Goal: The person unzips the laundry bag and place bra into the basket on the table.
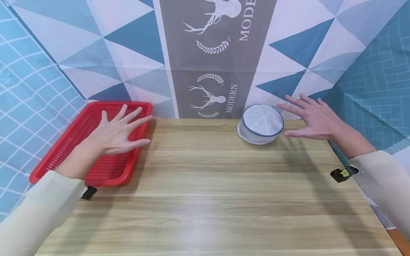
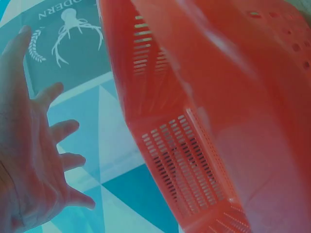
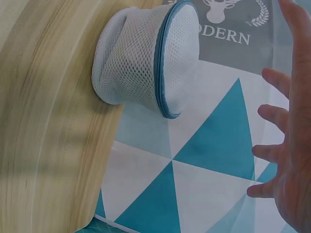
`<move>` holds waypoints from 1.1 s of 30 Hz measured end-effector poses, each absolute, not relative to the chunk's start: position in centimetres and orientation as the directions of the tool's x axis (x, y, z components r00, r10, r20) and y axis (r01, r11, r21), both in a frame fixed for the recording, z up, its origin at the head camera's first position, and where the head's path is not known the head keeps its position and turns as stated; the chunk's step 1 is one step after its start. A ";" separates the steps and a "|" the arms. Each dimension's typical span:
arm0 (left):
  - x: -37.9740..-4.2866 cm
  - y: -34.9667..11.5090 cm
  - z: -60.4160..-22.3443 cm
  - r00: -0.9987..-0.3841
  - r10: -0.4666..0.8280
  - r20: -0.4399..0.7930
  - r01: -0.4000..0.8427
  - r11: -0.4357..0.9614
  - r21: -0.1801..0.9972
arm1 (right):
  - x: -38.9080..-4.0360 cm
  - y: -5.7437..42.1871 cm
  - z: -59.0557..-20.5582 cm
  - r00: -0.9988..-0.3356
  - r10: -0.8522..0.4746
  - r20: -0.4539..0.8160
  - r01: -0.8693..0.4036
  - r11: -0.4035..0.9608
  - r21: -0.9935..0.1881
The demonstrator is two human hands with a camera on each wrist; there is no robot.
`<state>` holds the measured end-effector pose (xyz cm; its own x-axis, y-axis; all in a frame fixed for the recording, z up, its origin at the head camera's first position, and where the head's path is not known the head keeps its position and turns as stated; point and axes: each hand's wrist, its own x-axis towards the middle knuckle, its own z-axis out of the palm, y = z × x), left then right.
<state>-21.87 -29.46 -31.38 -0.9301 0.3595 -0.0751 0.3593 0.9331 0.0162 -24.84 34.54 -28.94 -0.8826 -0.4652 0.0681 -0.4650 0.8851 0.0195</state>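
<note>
With fingers spread wide, my left hand (image 1: pixel 116 131) is held over the red plastic basket (image 1: pixel 128 174) in the head view. In the left wrist view that hand (image 2: pixel 34 141) shows at the left, apart from the slotted basket wall (image 2: pixel 175 165). My right hand (image 1: pixel 315 119), fingers also spread, is just right of a round white mesh laundry bag (image 1: pixel 262 121) with a blue-grey rim. The right wrist view shows the mesh bag (image 3: pixel 136 58) upright on the table and the right hand (image 3: pixel 291 141) apart from it. Neither hand holds anything.
A wooden table (image 1: pixel 198 185) spans the front. Behind it hangs a patterned cloth (image 1: pixel 211 60) with deer prints and triangles. Blue tiled-pattern cloth (image 1: pixel 25 92) covers the left side, and teal cloth (image 1: pixel 378 92) the right. A striped item (image 1: pixel 382 217) lies at the right edge.
</note>
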 end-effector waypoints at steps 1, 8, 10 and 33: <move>-21.9 -29.2 -31.4 -0.930 0.361 -0.075 0.361 0.933 0.018 | -24.8 34.5 -28.9 -0.882 -0.465 0.071 -0.465 0.885 0.020; -22.4 -27.3 -31.5 -0.924 0.377 -0.060 0.376 0.926 0.031 | -24.9 34.1 -28.8 -0.871 -0.482 0.094 -0.481 0.876 0.026; -22.6 -26.7 -31.5 -0.923 0.381 -0.058 0.380 0.924 0.034 | -25.0 34.1 -28.9 -0.870 -0.484 0.095 -0.484 0.875 0.025; -24.5 -21.4 -31.6 -0.911 0.411 -0.017 0.407 0.907 0.110 | -25.2 33.9 -29.3 -0.877 -0.451 0.166 -0.463 0.885 -0.038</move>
